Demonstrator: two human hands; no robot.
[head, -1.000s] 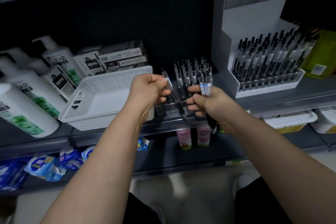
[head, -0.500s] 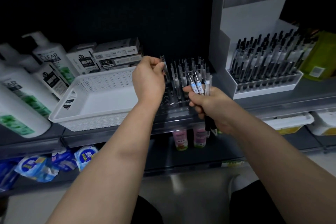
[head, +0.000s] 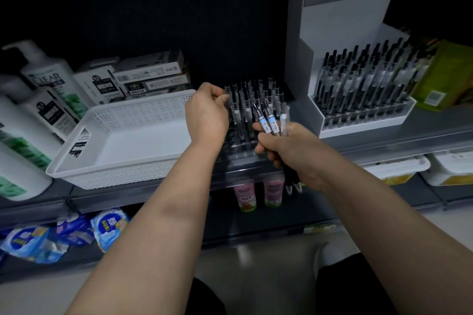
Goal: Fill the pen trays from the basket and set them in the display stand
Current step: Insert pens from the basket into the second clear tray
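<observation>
A clear pen tray (head: pixel 240 151) stands on the shelf, with several black-capped pens upright in its rear rows. My left hand (head: pixel 207 115) pinches one pen (head: pixel 228 100) at the tray's left side, the pen standing upright. My right hand (head: pixel 279 146) grips a bunch of pens (head: pixel 271 120) just in front of the tray, their tips hanging below my fist. The white perforated basket (head: pixel 102 151) sits to the left and looks empty. The white display stand (head: pixel 340 33) stands to the right, its lower tier holding a full tray of pens (head: pixel 363 89).
Shampoo bottles (head: pixel 48 89) and small boxes (head: pixel 151 77) crowd the shelf left and behind the basket. A green packet (head: pixel 445 77) sits right of the stand. Below the shelf edge are pink bottles (head: pixel 258 192), blue packets (head: pixel 64 238) and white tubs (head: pixel 399 169).
My left hand has carried a single pen from near my right hand up to the tray's left side and turned it upright. My right hand has stayed put with its bunch.
</observation>
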